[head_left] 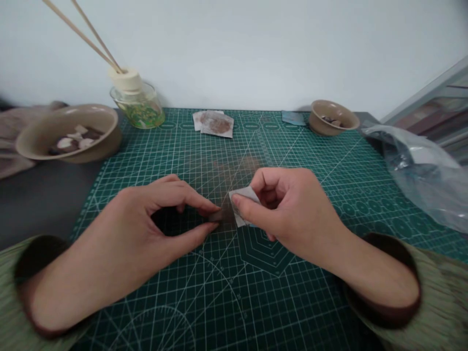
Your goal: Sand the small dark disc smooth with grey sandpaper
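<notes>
My left hand [157,214] pinches a small brownish piece [216,215] between thumb and fingertips, low over the green cutting mat [175,146]. What the piece is made of I cannot make out. Just to its right, my right hand [285,204] grips a folded piece of sandpaper [242,196], pale grey on the side facing up. A narrow gap lies between the sandpaper and the small piece. Brown dust [248,163] is spread on the mat beyond both hands.
Used sandpaper sheets [218,124] lie at the mat's back edge, with a blue scrap [293,117] farther right. Bowls of small pieces stand left [69,146] and right [331,124]. A reed diffuser [137,100] stands back left. A clear plastic bag [424,170] covers the right side.
</notes>
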Motion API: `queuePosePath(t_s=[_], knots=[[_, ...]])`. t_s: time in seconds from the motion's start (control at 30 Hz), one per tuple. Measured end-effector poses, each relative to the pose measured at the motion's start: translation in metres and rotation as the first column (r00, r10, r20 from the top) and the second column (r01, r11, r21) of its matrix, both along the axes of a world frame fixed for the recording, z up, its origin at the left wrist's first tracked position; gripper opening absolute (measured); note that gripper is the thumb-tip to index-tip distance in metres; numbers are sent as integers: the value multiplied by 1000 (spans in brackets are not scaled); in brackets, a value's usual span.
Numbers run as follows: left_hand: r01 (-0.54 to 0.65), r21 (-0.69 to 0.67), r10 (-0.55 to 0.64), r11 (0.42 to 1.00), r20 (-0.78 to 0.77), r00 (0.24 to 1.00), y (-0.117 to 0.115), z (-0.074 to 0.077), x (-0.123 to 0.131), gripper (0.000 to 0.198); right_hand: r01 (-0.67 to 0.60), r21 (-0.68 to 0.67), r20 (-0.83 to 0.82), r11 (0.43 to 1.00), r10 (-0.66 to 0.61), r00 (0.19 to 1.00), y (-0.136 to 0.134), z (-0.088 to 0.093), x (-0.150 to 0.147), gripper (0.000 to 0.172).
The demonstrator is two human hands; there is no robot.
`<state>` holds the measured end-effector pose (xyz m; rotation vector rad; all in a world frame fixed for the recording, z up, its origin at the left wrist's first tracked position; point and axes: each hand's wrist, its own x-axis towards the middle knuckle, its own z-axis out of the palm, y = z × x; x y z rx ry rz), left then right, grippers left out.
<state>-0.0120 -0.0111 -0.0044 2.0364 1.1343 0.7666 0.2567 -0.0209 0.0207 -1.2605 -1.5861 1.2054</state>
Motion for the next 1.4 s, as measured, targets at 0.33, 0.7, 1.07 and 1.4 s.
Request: queuePosePath(t_s=[0.33, 0.7, 1.07, 1.4], knots=[[27, -31, -26, 999, 39, 999, 2, 2, 0, 19, -80, -175, -88, 981, 65, 994, -1, 0, 0, 49], [-14, -41, 15, 999, 28, 999, 1, 3, 5, 12, -130, -164, -48, 978, 124, 991, -5, -2, -7, 52], [-9, -27, 10, 1000, 50, 999, -2, 2, 6, 15, -102, -171, -72, 980, 91, 993, -5, 1, -8, 54], [19, 55, -21, 998, 34, 999, 1, 1, 6, 18, -76, -227, -55, 971, 65, 996, -2, 3, -2, 54]])
